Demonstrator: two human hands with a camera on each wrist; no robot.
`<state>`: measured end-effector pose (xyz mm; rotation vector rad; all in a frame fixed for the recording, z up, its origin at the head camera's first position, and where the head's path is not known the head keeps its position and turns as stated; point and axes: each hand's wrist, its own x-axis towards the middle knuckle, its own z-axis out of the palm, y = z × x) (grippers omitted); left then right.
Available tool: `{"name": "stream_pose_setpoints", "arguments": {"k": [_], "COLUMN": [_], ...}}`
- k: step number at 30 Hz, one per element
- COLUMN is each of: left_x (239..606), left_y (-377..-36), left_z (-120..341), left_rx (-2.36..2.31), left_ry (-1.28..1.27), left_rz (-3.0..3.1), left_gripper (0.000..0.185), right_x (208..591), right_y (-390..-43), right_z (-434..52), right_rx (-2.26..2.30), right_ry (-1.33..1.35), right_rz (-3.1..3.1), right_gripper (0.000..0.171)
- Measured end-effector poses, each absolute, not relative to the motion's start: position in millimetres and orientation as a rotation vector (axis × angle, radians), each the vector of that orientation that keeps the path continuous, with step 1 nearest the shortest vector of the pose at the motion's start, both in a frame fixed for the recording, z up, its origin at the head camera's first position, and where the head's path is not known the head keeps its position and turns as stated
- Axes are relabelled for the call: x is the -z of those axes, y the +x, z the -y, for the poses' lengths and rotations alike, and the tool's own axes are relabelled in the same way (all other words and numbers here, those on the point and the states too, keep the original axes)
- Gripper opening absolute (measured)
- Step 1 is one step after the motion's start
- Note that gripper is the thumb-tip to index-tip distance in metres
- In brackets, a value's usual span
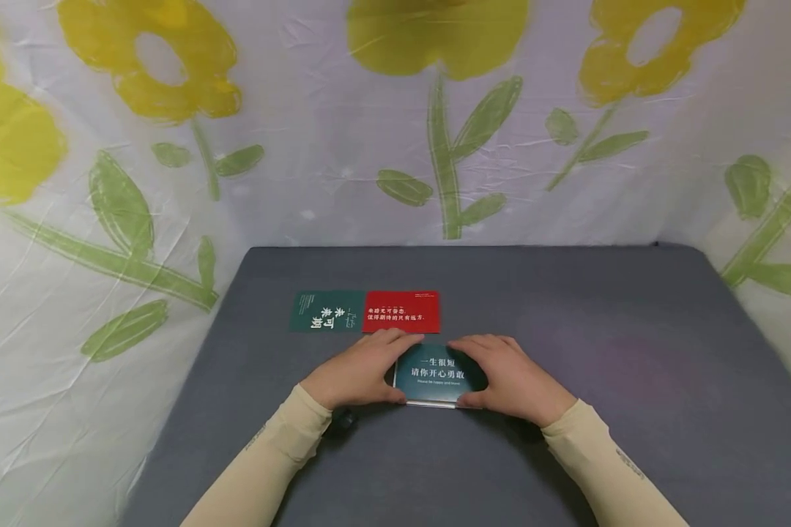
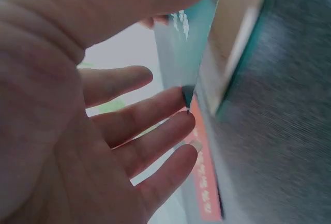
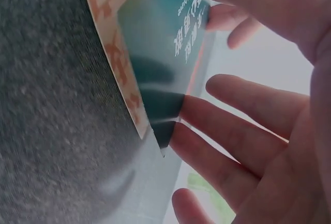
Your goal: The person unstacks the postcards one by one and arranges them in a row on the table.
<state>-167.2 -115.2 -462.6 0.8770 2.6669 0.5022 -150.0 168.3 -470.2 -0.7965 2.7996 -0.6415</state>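
A teal card with white Chinese lettering is held between my two hands, in the middle of the table. My left hand pinches its left side, thumb at the near edge and fingers at the far edge. At the other side my right hand grips it the same way. Both wrist views show the card raised at a tilt over the table. Below it, a pale card with orange characters shows in the right wrist view, and a pale surface with a teal border in the left.
Just beyond my hands, a red card and a dark green card lie side by side with white lettering. They rest on a grey cloth-covered table. A flower-printed curtain hangs behind and along the sides.
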Motion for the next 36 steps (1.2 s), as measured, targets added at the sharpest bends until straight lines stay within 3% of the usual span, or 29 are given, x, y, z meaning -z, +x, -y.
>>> {"name": "stream_pose_setpoints", "arguments": {"k": [12, 36], "left_x": [453, 471], "left_y": [-202, -274], "left_z": [81, 38], "left_rx": [-0.529, -0.476], "left_ry": [0.929, 0.872], "left_rz": [-2.631, -2.654], "left_gripper": [0.099, 0.101], "right_x": [465, 469], "right_y": [-166, -244], "right_z": [-200, -229], "right_rx": [0.704, 0.636], "right_ry": [-0.727, -0.553], "right_rz": [-2.860, -2.726], "right_gripper": [0.083, 0.085]}}
